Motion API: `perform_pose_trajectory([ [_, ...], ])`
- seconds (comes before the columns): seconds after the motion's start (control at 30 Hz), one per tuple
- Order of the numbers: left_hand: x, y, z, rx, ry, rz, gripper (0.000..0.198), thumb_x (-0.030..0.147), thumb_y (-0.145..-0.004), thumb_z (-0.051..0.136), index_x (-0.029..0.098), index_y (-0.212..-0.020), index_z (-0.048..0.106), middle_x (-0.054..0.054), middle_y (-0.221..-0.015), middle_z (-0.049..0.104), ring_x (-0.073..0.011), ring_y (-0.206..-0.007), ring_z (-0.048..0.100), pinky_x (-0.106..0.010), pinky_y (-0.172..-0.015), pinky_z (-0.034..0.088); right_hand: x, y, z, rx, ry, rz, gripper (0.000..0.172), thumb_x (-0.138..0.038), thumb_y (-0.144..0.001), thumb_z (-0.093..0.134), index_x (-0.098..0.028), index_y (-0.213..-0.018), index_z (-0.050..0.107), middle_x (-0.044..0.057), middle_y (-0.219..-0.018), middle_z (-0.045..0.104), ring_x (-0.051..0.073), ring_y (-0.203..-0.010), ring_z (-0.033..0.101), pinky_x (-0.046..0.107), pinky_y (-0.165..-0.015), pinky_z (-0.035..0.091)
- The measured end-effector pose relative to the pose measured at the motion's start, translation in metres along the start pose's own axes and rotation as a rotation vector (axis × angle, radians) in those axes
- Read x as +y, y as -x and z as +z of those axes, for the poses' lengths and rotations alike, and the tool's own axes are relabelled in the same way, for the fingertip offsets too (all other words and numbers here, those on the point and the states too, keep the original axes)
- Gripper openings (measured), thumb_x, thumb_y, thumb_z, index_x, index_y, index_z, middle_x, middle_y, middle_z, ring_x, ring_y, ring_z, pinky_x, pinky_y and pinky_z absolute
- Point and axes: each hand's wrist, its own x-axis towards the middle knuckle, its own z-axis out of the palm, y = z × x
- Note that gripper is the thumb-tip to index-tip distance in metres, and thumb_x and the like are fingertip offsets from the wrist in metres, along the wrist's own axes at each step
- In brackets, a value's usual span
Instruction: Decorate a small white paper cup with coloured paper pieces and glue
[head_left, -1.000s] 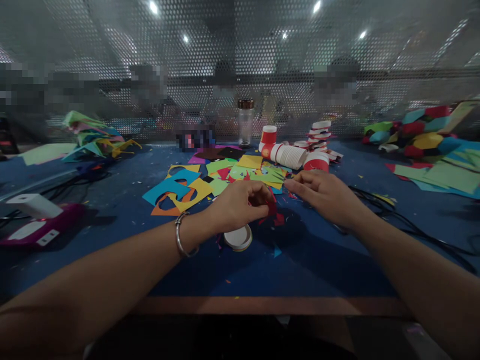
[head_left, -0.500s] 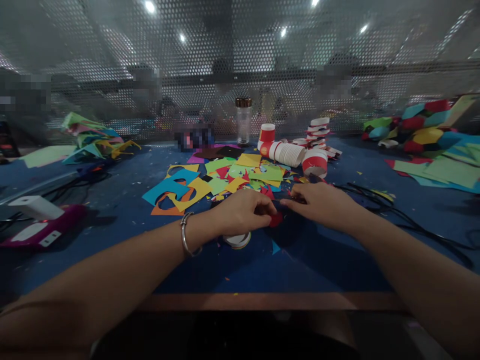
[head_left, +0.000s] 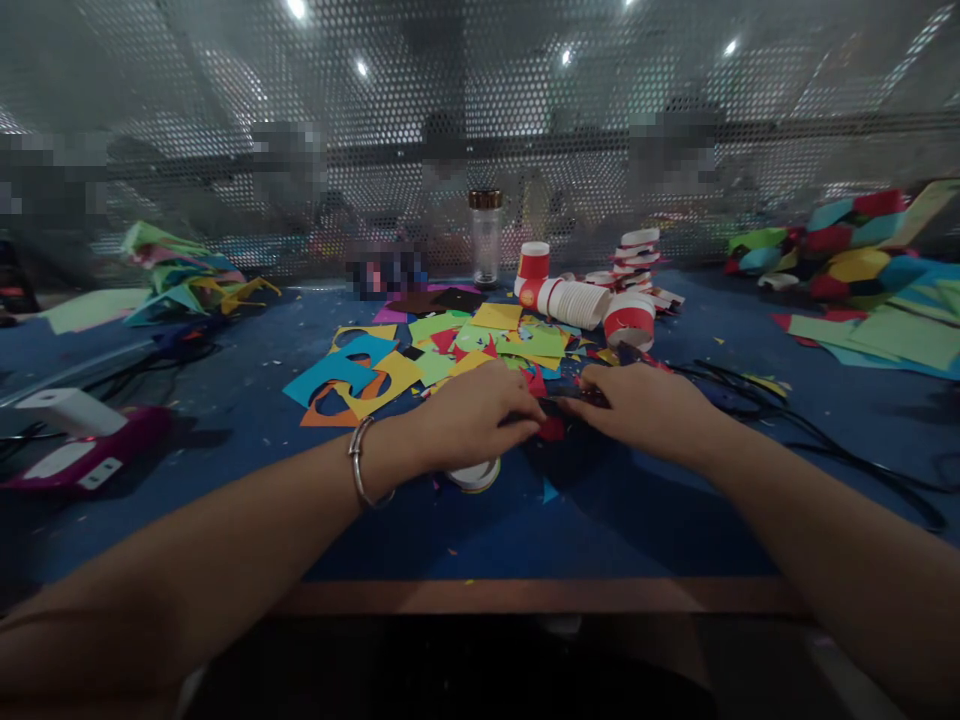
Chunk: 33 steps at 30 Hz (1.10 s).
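My left hand [head_left: 484,415], with a silver bangle at the wrist, is closed in a pinch at a small red paper piece [head_left: 553,429] in front of me. Just to its right, my right hand [head_left: 637,408] is curled, its thumb pointing towards the left fingertips. Something dark lies at the right fingers, too dim to make out. Below the left hand sits a white round object [head_left: 476,475], partly covered by that hand. Scraps of coloured paper [head_left: 480,345] are heaped right behind both hands, and a blue paper scrap [head_left: 550,491] lies nearer me.
Red and white paper cups [head_left: 577,303] lie and stand behind the scraps, beside a clear bottle [head_left: 486,240]. Cut-out sheets [head_left: 341,372] are at left. A purple power strip [head_left: 97,450] stands far left; black cables [head_left: 750,395] run at right, near more coloured paper [head_left: 892,325].
My left fingers have shifted slightly up and left over the red paper piece, which now shows a little differently. The right hand has barely moved, and the view has tilted slightly.
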Motion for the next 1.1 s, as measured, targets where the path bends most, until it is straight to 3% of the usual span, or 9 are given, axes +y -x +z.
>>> perform_pose_trajectory([
  [0.17,0.007,0.006,0.001,-0.095,-0.143,0.066,0.026,0.022,-0.096,0.056,0.019,-0.111,0.078,-0.011,-0.1,0.068,-0.0249,-0.097,0.056,-0.039,-0.09,0.042,0.001,-0.001,0.001,0.023,-0.013,-0.011,0.035,-0.05,-0.096,0.05,-0.02,-0.091,0.068,0.015,-0.091,0.075,0.032,-0.084,0.071,0.034,-0.059,0.039],
  [0.3,0.005,0.007,-0.001,-0.167,-0.193,0.092,0.028,0.018,-0.097,0.053,0.018,-0.109,0.078,-0.011,-0.102,0.065,-0.0251,-0.099,0.054,-0.038,-0.091,0.041,0.0,0.0,0.001,0.019,-0.025,-0.007,0.035,-0.05,-0.095,0.049,-0.021,-0.092,0.068,0.013,-0.088,0.074,0.031,-0.079,0.071,0.034,-0.06,0.041],
  [0.43,0.0,0.003,0.001,-0.107,-0.142,0.042,0.027,0.022,-0.095,0.059,0.017,-0.117,0.074,-0.012,-0.106,0.062,-0.0261,-0.102,0.053,-0.038,-0.091,0.041,0.0,0.001,0.001,0.019,-0.005,-0.011,0.036,-0.048,-0.096,0.048,-0.02,-0.097,0.069,0.014,-0.093,0.075,0.031,-0.082,0.071,0.034,-0.061,0.042],
  [0.6,-0.004,-0.003,0.009,-0.122,-0.099,0.016,0.015,0.024,-0.09,0.067,0.018,-0.101,0.074,-0.009,-0.101,0.061,-0.0261,-0.1,0.054,-0.04,-0.091,0.04,0.0,0.002,0.001,0.012,0.019,-0.012,0.039,-0.051,-0.097,0.046,-0.02,-0.101,0.069,0.015,-0.095,0.075,0.031,-0.084,0.071,0.034,-0.062,0.044],
  [0.7,-0.006,-0.006,0.012,-0.069,-0.082,0.048,0.008,0.018,-0.087,0.066,0.018,-0.092,0.072,-0.007,-0.099,0.062,-0.0251,-0.1,0.055,-0.04,-0.094,0.04,-0.001,0.002,0.0,-0.003,0.03,0.004,0.039,-0.051,-0.098,0.045,-0.02,-0.103,0.068,0.015,-0.096,0.076,0.031,-0.086,0.072,0.034,-0.063,0.045],
  [0.8,-0.007,-0.005,0.012,-0.006,-0.073,0.04,0.008,0.014,-0.086,0.064,0.017,-0.091,0.07,-0.007,-0.098,0.062,-0.0244,-0.1,0.055,-0.039,-0.093,0.041,-0.002,0.002,-0.002,-0.031,0.039,0.014,0.04,-0.05,-0.099,0.043,-0.02,-0.105,0.068,0.015,-0.099,0.076,0.033,-0.09,0.073,0.035,-0.065,0.046],
  [1.0,-0.008,-0.005,0.012,-0.063,-0.081,0.093,0.003,0.018,-0.086,0.065,0.018,-0.086,0.068,-0.007,-0.099,0.062,-0.0236,-0.101,0.056,-0.039,-0.095,0.041,-0.003,0.002,-0.004,-0.051,0.048,0.0,0.04,-0.047,-0.099,0.042,-0.019,-0.111,0.068,0.016,-0.105,0.076,0.034,-0.097,0.073,0.036,-0.069,0.048],
  [1.1,-0.008,-0.006,0.011,0.009,-0.096,0.041,0.003,0.015,-0.085,0.065,0.018,-0.084,0.066,-0.006,-0.096,0.062,-0.0237,-0.1,0.056,-0.039,-0.094,0.042,-0.003,0.001,-0.003,-0.053,0.04,0.001,0.04,-0.047,-0.099,0.042,-0.02,-0.111,0.068,0.015,-0.104,0.077,0.035,-0.096,0.074,0.037,-0.069,0.049],
])
